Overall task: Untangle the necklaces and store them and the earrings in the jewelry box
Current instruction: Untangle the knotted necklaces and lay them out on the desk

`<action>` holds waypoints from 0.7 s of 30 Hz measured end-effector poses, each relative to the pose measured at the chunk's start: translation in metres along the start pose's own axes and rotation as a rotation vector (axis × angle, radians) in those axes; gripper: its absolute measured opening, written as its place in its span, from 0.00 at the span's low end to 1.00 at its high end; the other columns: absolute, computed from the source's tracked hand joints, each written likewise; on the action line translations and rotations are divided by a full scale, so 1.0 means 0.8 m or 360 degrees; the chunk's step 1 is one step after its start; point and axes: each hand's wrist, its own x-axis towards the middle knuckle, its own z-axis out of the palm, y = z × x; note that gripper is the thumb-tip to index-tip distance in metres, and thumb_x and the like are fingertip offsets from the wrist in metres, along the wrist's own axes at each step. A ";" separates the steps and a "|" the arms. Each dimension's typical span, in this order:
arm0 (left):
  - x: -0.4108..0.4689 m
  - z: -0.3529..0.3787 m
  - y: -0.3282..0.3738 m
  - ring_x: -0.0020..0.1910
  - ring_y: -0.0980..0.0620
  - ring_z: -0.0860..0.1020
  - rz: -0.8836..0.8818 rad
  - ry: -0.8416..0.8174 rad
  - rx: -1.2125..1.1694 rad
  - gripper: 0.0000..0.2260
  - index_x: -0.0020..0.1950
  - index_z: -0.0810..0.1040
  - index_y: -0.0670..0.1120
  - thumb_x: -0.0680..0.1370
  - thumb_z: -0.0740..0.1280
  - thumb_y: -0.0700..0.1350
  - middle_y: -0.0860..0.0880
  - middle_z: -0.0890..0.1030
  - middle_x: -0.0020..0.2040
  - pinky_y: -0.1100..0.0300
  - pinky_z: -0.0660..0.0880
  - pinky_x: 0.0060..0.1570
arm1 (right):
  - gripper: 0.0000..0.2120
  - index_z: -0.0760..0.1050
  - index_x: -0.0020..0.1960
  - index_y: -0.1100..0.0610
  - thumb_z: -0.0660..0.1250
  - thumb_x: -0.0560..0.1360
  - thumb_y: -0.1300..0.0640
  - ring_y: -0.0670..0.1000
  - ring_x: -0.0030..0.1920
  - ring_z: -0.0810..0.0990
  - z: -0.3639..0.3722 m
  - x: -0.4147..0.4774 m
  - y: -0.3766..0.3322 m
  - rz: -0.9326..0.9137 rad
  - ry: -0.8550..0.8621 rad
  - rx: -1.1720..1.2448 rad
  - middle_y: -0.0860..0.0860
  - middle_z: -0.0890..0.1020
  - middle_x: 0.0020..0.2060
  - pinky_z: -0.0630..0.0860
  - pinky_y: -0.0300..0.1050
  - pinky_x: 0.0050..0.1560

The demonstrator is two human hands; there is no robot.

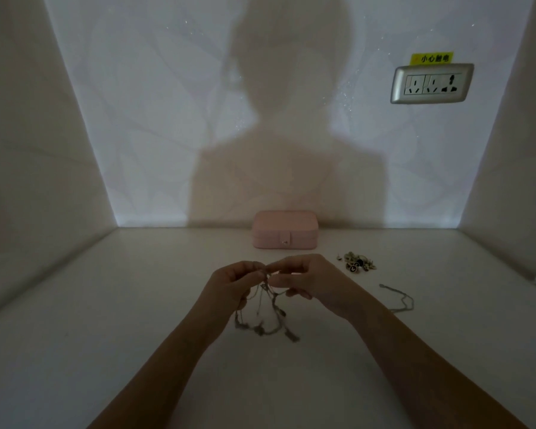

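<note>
A tangle of thin necklaces (268,320) hangs between my two hands above the white tabletop, its lower loops touching the surface. My left hand (234,281) pinches the chains at the top left. My right hand (304,278) pinches them just beside it, fingertips nearly meeting. A separate chain necklace (399,298) lies loose on the table to the right. A small pile of earrings (356,261) sits beyond my right hand. The pink jewelry box (285,230) stands closed against the back wall, its snap clasp facing me.
White walls enclose the tabletop (106,335) on the left, back and right. A silver wall socket (432,83) with a yellow label is high on the back wall. My shadow falls across the back wall.
</note>
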 end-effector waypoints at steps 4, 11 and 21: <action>-0.001 0.000 -0.004 0.24 0.60 0.66 0.0060 0.0026 0.0235 0.03 0.43 0.81 0.45 0.75 0.68 0.42 0.58 0.75 0.26 0.67 0.62 0.25 | 0.03 0.84 0.42 0.56 0.75 0.68 0.59 0.40 0.30 0.74 0.004 0.001 0.001 -0.0039 0.0211 -0.0153 0.49 0.82 0.34 0.66 0.30 0.28; -0.001 0.002 -0.004 0.27 0.56 0.63 -0.0133 -0.0261 0.0269 0.05 0.38 0.82 0.47 0.74 0.70 0.43 0.55 0.72 0.26 0.64 0.59 0.26 | 0.02 0.80 0.39 0.56 0.71 0.70 0.60 0.45 0.35 0.78 0.006 0.013 0.017 -0.0217 0.0538 -0.0608 0.46 0.81 0.35 0.73 0.36 0.39; 0.002 0.000 -0.004 0.23 0.58 0.58 -0.0034 -0.0085 -0.0227 0.06 0.38 0.81 0.44 0.74 0.67 0.43 0.53 0.62 0.26 0.68 0.57 0.22 | 0.12 0.73 0.42 0.64 0.56 0.80 0.61 0.53 0.30 0.80 -0.003 0.016 0.008 0.0242 0.0506 0.1139 0.57 0.80 0.31 0.79 0.43 0.33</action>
